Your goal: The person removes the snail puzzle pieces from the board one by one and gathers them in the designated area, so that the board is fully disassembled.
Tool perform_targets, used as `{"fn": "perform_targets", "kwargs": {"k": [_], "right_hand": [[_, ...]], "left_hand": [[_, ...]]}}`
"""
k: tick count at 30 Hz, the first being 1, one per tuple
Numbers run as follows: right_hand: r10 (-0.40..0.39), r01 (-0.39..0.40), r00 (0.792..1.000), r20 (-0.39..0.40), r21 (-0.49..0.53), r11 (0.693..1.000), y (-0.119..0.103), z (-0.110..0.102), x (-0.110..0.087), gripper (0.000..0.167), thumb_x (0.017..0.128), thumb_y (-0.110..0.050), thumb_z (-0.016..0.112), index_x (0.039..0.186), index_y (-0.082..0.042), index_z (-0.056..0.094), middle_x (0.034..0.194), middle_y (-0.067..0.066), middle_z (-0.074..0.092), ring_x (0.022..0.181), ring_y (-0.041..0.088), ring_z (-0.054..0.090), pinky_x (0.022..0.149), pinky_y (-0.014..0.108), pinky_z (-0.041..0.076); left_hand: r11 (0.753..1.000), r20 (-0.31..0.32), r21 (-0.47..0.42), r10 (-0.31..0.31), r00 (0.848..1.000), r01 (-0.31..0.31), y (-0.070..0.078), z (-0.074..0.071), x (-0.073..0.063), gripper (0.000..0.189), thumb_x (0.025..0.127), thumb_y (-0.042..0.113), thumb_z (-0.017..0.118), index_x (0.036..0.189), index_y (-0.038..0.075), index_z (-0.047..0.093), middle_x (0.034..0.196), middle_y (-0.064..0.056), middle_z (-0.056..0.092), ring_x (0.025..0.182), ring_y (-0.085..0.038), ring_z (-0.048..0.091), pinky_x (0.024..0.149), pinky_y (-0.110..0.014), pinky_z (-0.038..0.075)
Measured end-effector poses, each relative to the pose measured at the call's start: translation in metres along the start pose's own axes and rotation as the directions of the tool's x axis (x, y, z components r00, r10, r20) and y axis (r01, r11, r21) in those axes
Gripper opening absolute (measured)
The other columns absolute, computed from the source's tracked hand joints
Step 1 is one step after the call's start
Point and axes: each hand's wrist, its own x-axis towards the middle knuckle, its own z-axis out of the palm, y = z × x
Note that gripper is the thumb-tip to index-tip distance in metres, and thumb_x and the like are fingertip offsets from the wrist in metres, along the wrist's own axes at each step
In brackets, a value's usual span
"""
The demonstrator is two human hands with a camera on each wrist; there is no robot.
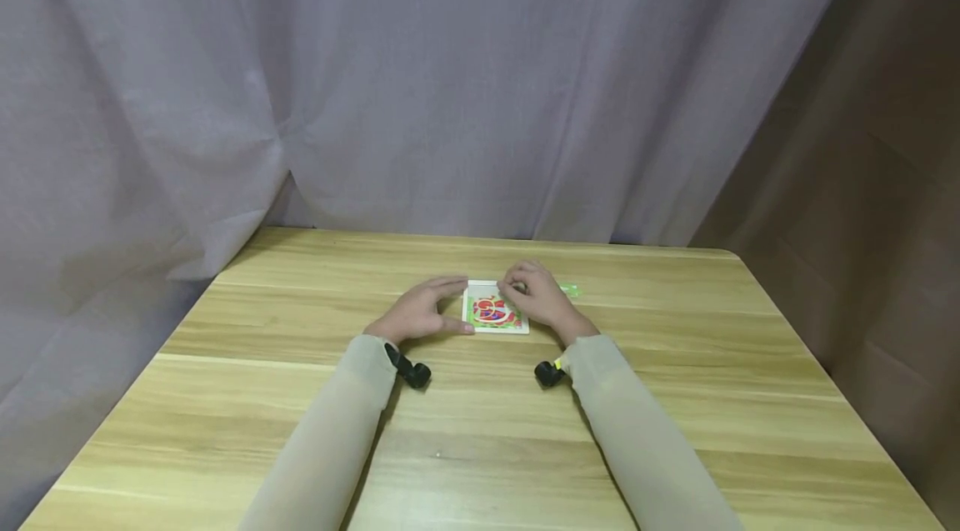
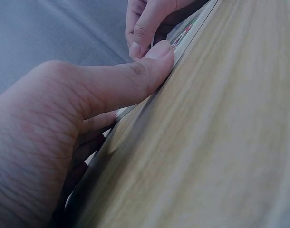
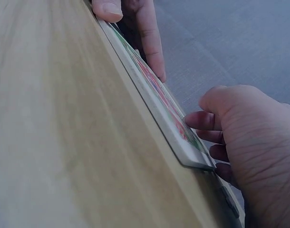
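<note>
A small square picture puzzle (image 1: 495, 313) with a white frame lies on the wooden table, its picture red and green; a grey strip shows along its far part. At its left side, my left hand (image 1: 423, 311) spreads its thumb to the near corner and straight fingers to the far corner. Over the far right part is my right hand (image 1: 542, 298), fingers curled, thumb and index together. Between them the left wrist view shows a pale sliver (image 2: 153, 40), like a puzzle piece's edge, mostly hidden. In the right wrist view the right fingertips hover close above the frame (image 3: 183, 154).
Light green pieces (image 1: 572, 290) lie on the table just right of my right hand. The wooden table (image 1: 465, 448) reaches back to a grey curtain (image 1: 450, 81). Black wrist cameras (image 1: 550, 373) hang on both wrists, near the tabletop.
</note>
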Motion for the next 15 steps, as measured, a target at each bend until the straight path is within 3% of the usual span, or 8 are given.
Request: {"fn": "perform_targets", "kwargs": {"k": [8, 15], "right_hand": [[-0.023, 0.022, 1.0, -0.01, -0.014, 1.0, 0.0026, 0.0001, 0.001, 0.015, 0.097, -0.024, 0.067, 0.089, -0.014, 0.074, 0.102, 0.001, 0.067, 0.098, 0.021, 0.056, 0.085, 0.041, 0.049], [-0.031, 0.031, 0.999, -0.014, 0.002, 1.0, -0.0001, -0.0024, 0.0001, 0.012, 0.097, -0.023, 0.067, 0.089, -0.015, 0.073, 0.101, 0.0, 0.067, 0.094, 0.019, 0.055, 0.082, 0.037, 0.048]], "left_hand": [[1.0, 0.002, 0.005, 0.007, 1.0, -0.007, 0.0023, -0.0024, -0.0008, 0.096, 0.078, 0.064, 0.076, 0.154, 0.016, 0.043, 0.161, -0.001, 0.036, 0.147, -0.023, 0.031, 0.12, -0.05, 0.025], [1.0, 0.006, 0.012, 0.001, 1.0, -0.001, 0.0019, -0.0021, -0.0004, 0.097, 0.077, 0.067, 0.075, 0.154, 0.019, 0.042, 0.161, 0.002, 0.035, 0.147, -0.021, 0.031, 0.12, -0.049, 0.025]]}}
